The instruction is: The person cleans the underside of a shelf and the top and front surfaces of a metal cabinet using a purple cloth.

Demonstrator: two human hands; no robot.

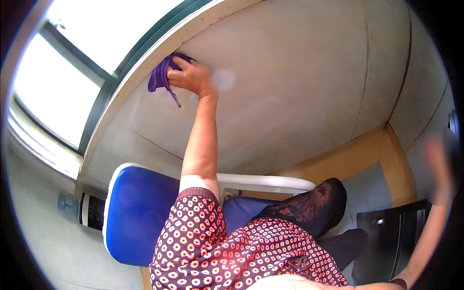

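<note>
My left hand [190, 76] reaches up with its fingers bunched on a purple cloth [159, 78]. The cloth lies against the pale wall panel [282, 83], just below the window ledge, and one thin end of it hangs down. At the far right my right hand [436, 156] is raised beside the wall; it is blurred, so its fingers and anything in them cannot be made out.
A blue padded chair [137, 214] with a white frame and armrest [268, 182] stands close before me, my leg by its seat. A window frame [108, 87] runs along the upper left. At the lower right is a black cabinet-like object [380, 232].
</note>
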